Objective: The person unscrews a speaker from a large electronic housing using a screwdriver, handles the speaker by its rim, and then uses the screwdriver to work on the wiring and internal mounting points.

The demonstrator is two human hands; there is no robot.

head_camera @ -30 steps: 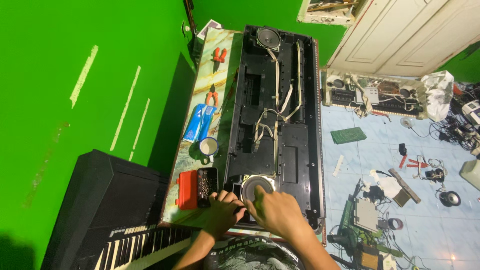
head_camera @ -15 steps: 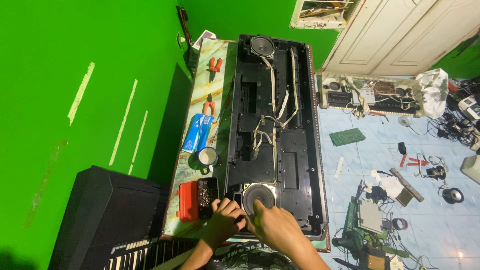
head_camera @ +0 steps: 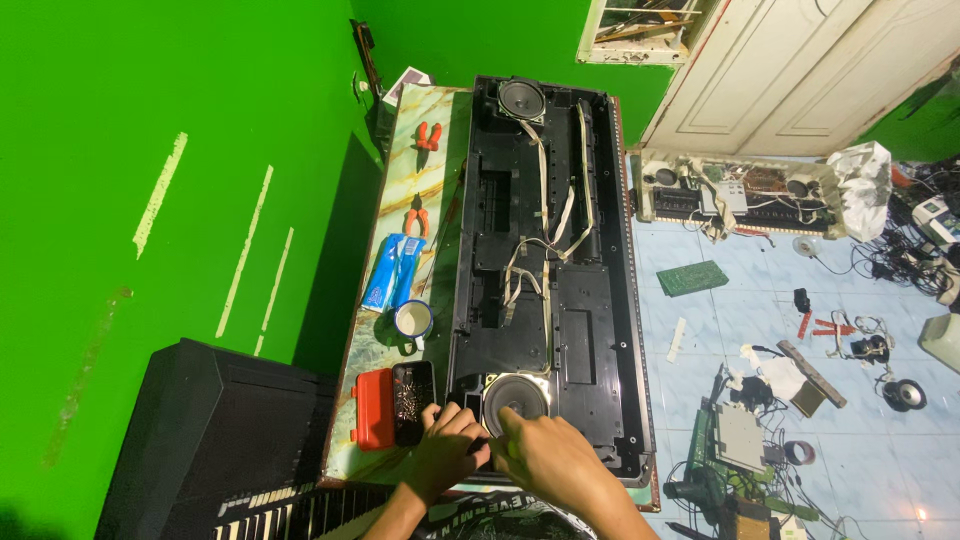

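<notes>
Black keyboard shell [head_camera: 545, 290]: both hands [head_camera: 455, 450] [head_camera: 545, 460] palm-down at speaker [head_camera: 515, 393], fingers curled.

A blue and white soft packet [head_camera: 392, 272], oblong and slightly crumpled, is laid lengthwise on the marbled counter [head_camera: 432, 190], just beside the open black keyboard casing [head_camera: 560, 300] and just above a white enamel mug [head_camera: 412, 320]. Nearer the front edge, a red plastic case [head_camera: 374, 409] is set open, with its dark tray of small parts [head_camera: 413, 402] touching it on the right. On the floor, against the white door, a crumpled white plastic bag [head_camera: 862, 188] is seen. No signs or lit screens can be made out.
</notes>
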